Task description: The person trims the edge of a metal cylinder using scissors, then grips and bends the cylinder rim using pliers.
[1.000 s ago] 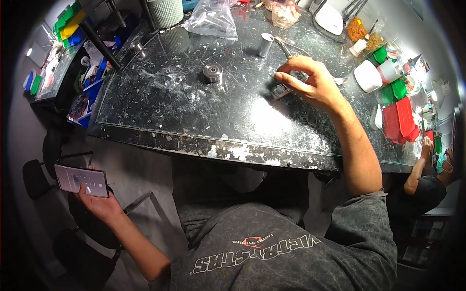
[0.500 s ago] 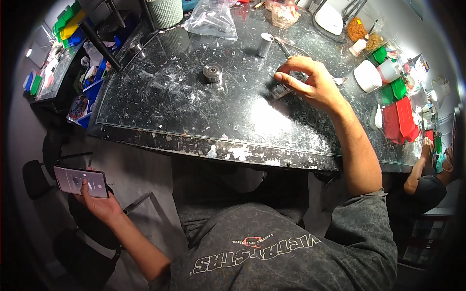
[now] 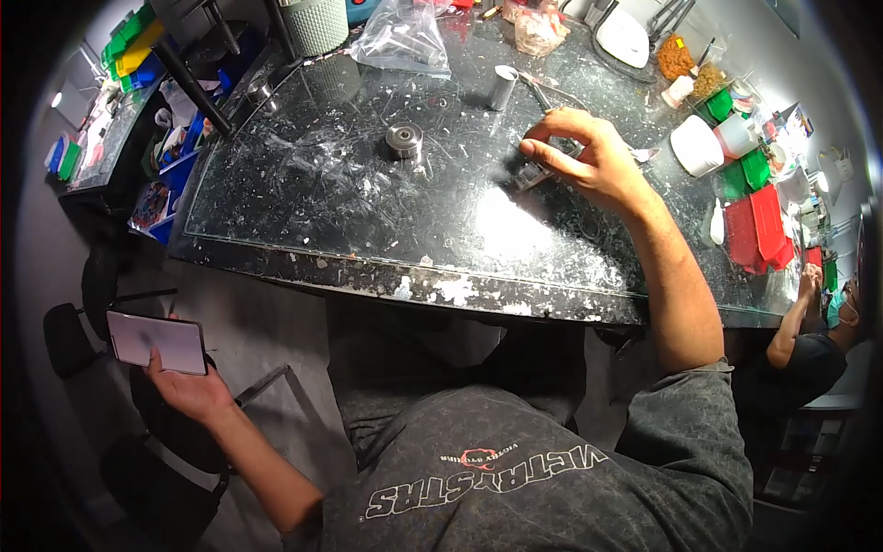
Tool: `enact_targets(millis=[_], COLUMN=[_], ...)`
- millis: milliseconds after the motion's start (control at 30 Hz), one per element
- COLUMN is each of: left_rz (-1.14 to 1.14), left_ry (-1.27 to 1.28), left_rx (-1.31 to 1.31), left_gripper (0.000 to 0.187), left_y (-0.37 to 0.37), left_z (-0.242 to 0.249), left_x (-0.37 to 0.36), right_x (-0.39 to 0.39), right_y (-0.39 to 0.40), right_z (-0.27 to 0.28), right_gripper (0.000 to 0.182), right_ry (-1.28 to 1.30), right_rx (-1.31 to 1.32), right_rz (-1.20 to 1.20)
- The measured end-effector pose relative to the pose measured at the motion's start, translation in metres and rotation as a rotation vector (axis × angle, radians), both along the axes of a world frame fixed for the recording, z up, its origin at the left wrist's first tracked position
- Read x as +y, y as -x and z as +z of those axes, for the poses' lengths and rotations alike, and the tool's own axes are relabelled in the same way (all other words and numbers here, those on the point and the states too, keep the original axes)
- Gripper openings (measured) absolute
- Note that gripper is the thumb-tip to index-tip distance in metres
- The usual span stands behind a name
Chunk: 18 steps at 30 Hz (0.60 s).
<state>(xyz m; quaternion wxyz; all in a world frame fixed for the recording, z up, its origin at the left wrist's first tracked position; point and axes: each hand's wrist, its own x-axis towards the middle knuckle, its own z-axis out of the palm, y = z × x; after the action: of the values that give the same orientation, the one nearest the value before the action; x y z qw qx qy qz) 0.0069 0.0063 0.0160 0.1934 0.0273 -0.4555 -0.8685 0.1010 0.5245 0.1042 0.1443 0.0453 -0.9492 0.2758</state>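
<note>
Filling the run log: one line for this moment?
left hand: holds phone | right hand: grips small dark part on table

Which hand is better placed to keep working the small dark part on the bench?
Right. The right hand already rests on the small dark part on the glass-topped bench. The left hand is off to the side below the bench, holding a phone.

One phone (image 3: 156,341), two metal cylinders (image 3: 404,140), two red bins (image 3: 756,227), one plastic bag (image 3: 402,37)
</note>
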Motion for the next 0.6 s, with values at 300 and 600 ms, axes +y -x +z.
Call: enact_targets(millis=[300, 600], left_rz=[0.079, 0.052], left_ry=[-0.058, -0.035], left_rx=[-0.017, -0.008], left_gripper=[0.053, 0.052], left_y=[-0.0007, 0.0013], left_z=[0.0013, -0.0020], left_x=[-0.0015, -0.0041], right_x=[-0.0028, 0.0044], right_y=[-0.0007, 0.0019], right_z=[0.0013, -0.0059], right_gripper=[0.019, 0.031], right_ry=[0.025, -0.051], right_rx=[-0.030, 0.079], right_rz=[-0.033, 0.042])
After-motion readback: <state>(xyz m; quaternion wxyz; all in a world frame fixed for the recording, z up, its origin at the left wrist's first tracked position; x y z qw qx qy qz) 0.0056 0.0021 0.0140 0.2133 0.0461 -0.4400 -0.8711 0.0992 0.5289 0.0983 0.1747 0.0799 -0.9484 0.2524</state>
